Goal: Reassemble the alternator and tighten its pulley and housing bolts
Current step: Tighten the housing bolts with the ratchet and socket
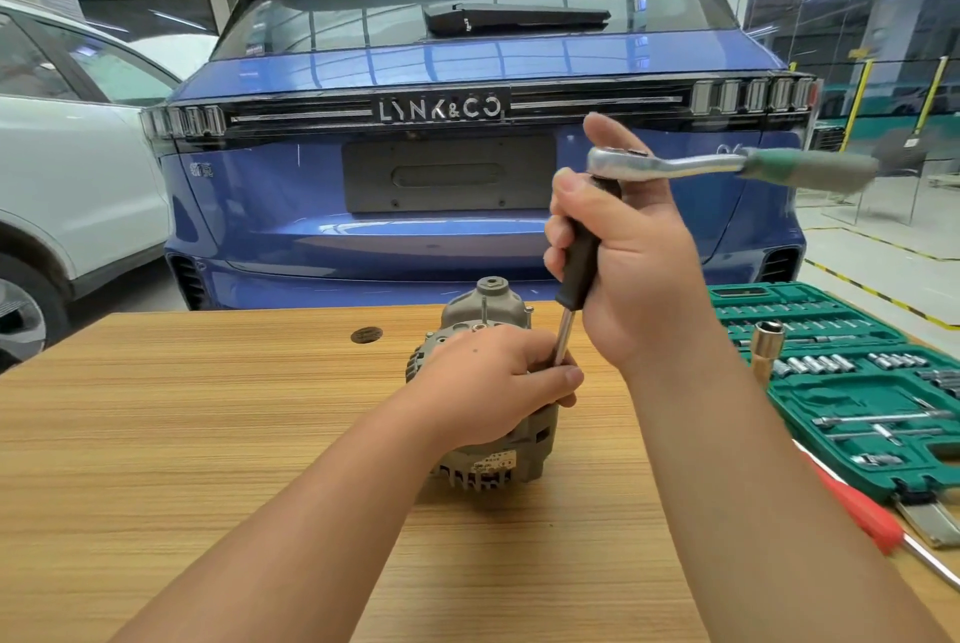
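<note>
A grey alternator (485, 307) stands on the wooden table (208, 408), its pulley nut facing up at the far side. My left hand (488, 382) rests over its near top and pinches the lower end of a steel extension shaft (564, 336). My right hand (631, 247) grips the black handle (582, 258) above that shaft. A chrome ratchet (670, 164) with a green grip sits on top of the handle and sticks out to the right, blurred. The shaft's tip and the bolt under it are hidden by my left fingers.
An open green socket case (841, 372) with several sockets and bars lies at the right. A brass-coloured socket (763, 346) stands by it, and a red-handled screwdriver (857, 512) lies at the near right. A blue car (467, 201) stands just behind the table.
</note>
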`<state>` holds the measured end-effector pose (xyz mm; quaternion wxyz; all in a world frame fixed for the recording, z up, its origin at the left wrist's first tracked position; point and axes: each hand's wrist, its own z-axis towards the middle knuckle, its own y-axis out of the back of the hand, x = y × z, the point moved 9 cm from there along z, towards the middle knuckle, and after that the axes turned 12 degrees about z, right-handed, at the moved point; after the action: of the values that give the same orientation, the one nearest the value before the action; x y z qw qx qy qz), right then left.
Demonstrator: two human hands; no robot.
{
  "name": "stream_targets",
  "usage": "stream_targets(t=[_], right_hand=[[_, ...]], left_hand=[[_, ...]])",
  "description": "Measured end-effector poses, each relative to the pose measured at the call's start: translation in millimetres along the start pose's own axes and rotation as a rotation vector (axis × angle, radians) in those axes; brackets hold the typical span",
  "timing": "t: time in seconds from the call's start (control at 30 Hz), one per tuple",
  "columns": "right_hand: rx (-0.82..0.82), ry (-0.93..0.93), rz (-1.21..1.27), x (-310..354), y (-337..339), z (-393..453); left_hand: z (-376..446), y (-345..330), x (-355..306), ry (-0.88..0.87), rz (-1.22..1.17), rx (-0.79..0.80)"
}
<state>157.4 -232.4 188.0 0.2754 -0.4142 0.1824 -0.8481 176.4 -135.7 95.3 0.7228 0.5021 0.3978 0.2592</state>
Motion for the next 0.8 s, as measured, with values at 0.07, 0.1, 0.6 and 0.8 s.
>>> stream_targets(t=[0.07,0.1,0.6,0.8], right_hand=[[0.056,0.15,-0.095,8.0,-10.1,-3.1],[0.077,0.198,-0.127,9.7,-13.6,-4.1],[0.093,-0.066,0.073,-5.3,-21.8,-7.7],[-0.124,0.051,-0.198,6.6,-1.7,-4.8]], left_hand=[[-0.9,1.2,-1.2,-0.001,-0.004,-0.004],[-1.5,1.6,-2.0,-0.002,-0.006,-0.003],[-3.4,2.4,-0.3,0.02,-0.026,-0.023],[-4.1,3.7,-5.7,-0.005,-0.001,-0.021]])
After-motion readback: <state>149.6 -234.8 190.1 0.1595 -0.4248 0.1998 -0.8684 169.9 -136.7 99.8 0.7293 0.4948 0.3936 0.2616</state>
